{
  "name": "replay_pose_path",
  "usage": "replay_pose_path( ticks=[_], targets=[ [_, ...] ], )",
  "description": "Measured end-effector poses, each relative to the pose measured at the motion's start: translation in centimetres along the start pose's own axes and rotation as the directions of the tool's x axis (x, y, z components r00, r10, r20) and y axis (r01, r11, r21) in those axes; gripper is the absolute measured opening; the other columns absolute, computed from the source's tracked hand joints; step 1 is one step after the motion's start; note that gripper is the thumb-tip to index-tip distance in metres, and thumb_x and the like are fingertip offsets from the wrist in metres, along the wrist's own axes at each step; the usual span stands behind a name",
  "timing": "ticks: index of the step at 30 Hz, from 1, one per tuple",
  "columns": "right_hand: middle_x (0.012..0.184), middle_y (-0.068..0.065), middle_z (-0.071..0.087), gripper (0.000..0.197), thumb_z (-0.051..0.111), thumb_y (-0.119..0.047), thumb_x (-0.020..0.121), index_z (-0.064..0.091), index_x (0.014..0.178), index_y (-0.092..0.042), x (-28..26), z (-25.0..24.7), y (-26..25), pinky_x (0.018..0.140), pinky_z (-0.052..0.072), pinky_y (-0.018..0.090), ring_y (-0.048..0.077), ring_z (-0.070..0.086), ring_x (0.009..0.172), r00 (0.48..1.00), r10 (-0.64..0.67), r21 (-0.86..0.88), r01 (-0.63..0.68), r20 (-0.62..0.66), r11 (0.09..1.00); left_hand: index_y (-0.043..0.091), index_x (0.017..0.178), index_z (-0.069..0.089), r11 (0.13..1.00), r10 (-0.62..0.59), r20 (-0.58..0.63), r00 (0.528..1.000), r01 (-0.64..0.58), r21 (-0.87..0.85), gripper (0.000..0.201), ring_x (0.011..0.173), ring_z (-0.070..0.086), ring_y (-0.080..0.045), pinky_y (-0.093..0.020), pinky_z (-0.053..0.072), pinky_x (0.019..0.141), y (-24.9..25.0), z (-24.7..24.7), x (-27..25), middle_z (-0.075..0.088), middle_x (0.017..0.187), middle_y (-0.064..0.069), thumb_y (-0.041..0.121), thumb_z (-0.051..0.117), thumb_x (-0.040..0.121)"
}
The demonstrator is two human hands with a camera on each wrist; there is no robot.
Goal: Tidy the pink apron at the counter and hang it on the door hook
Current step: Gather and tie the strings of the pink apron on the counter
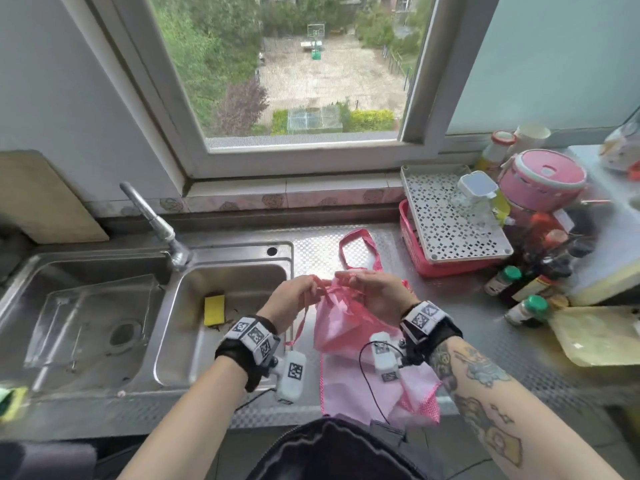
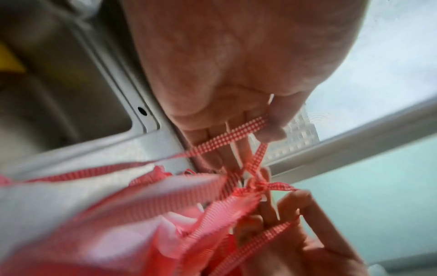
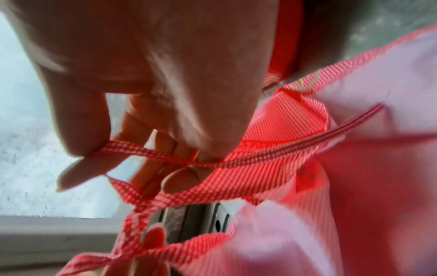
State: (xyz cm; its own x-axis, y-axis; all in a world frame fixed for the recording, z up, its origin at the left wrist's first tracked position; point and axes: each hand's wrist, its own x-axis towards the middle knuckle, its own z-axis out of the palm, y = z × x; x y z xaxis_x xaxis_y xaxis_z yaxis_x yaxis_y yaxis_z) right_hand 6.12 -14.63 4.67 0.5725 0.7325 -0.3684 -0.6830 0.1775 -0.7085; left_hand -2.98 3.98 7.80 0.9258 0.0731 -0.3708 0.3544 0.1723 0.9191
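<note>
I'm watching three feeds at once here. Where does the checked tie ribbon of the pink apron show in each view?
Head: the checked tie ribbon sits at centre, between the left hand and right hand.
Left wrist: it runs across the left hand's fingers, right of centre.
Right wrist: pinched at left centre.
Shared landmark: the sink rim's overflow hole.

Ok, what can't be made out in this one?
- Door hook: in no view.
- Knot: left wrist view shows the ties crossing, but blur hides whether it is tied or coming loose.
- Apron hem: cut off in the head view by the person's dark clothing.
- Fingertips of both hands, left and right: hidden in the head view by bunched fabric.
- Bottle labels: too small.
</note>
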Motion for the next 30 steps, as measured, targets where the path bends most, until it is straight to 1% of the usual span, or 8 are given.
replay_pose_path(
  ticks=[6,9,12,15,19,22,26,30],
  targets=[
    [0.091,0.015,0.069,0.021,0.052,-0.013,0.096,0.063,0.098,0.004,-0.5,2.4,0.7,0.075,0.054,0.030,0.024,0.065,0.083,0.988,-0.153,0.049,0.153,-0.004,0.987,0.013,0.064,0.051,0.789,0.006,-0.105,0.994,-0.070,-0.610,0.036,0.081,0.064,-0.026,-0.039,0.047,0.089,-0.8,1.1,0.6,0.068,0.076,-0.012,0.023,0.042,0.098],
    [0.070,0.007,0.065,0.028,0.064,-0.024,0.084,0.066,0.094,0.002,0.0,2.9,1.3,0.059,0.053,0.025,0.017,0.062,0.062,0.978,-0.147,-0.018,0.146,-0.152,0.989,0.012,0.067,0.051,0.710,-0.067,-0.121,0.990,-0.037,-0.703,0.037,0.065,0.051,-0.021,-0.034,0.046,0.076,-1.0,1.7,1.0,0.051,0.062,-0.005,0.028,0.039,0.098],
    [0.054,0.000,0.056,0.030,0.068,-0.029,0.079,0.066,0.089,0.000,0.6,3.1,2.0,0.042,0.043,0.017,0.008,0.052,0.043,0.950,-0.160,-0.095,0.139,-0.267,0.986,0.005,0.077,0.053,0.865,-0.063,-0.095,0.993,0.007,-0.502,0.034,0.054,0.046,-0.015,-0.026,0.044,0.058,-0.8,2.8,0.6,0.047,0.059,-0.003,0.019,0.033,0.101],
    [0.053,0.001,0.057,0.027,0.063,-0.018,0.092,0.067,0.099,0.008,0.8,2.9,2.4,0.035,0.038,0.013,0.005,0.050,0.039,0.950,-0.147,-0.144,0.110,-0.276,0.983,-0.001,0.094,0.061,0.992,0.020,-0.029,0.999,-0.023,-0.126,0.026,0.053,0.054,-0.009,-0.019,0.047,0.055,-1.4,2.7,0.7,0.056,0.064,-0.004,0.000,0.035,0.097],
    [0.056,0.008,0.063,0.021,0.047,0.005,0.094,0.059,0.107,0.015,0.0,2.3,2.4,0.033,0.033,0.015,0.007,0.052,0.039,0.967,-0.080,-0.196,0.032,-0.242,0.980,0.002,0.116,0.062,0.958,0.055,0.118,0.991,-0.086,0.273,0.027,0.064,0.058,-0.009,-0.017,0.048,0.061,-1.8,1.6,0.9,0.062,0.075,-0.004,0.001,0.044,0.096],
    [0.065,0.011,0.064,0.027,0.046,0.008,0.093,0.057,0.118,0.010,-0.4,1.9,2.7,0.035,0.039,0.016,0.012,0.054,0.044,0.979,-0.021,-0.259,-0.032,-0.201,0.965,0.003,0.116,0.064,0.925,0.041,0.211,0.977,-0.117,0.361,0.026,0.059,0.062,-0.005,-0.017,0.050,0.060,-1.5,1.4,0.7,0.067,0.073,-0.004,0.005,0.053,0.093],
    [0.078,0.014,0.065,0.032,0.052,0.005,0.094,0.055,0.125,0.000,-0.6,2.1,2.9,0.039,0.046,0.017,0.011,0.062,0.048,0.983,-0.019,-0.300,-0.037,-0.182,0.953,0.006,0.091,0.063,0.944,0.033,0.160,0.987,-0.083,0.318,0.005,0.059,0.063,-0.019,-0.046,0.054,0.071,-1.5,1.5,1.0,0.068,0.075,-0.015,0.004,0.059,0.089],
    [0.083,0.015,0.063,0.032,0.052,0.005,0.093,0.054,0.125,-0.003,-0.6,2.5,3.1,0.037,0.045,0.018,0.009,0.061,0.044,0.977,-0.072,-0.431,-0.021,-0.198,0.902,0.010,0.089,0.047,0.950,-0.007,0.146,0.989,-0.039,0.309,0.015,0.050,0.061,-0.014,-0.027,0.049,0.052,-1.4,1.8,0.8,0.068,0.074,-0.017,0.007,0.062,0.087]
  ],
)
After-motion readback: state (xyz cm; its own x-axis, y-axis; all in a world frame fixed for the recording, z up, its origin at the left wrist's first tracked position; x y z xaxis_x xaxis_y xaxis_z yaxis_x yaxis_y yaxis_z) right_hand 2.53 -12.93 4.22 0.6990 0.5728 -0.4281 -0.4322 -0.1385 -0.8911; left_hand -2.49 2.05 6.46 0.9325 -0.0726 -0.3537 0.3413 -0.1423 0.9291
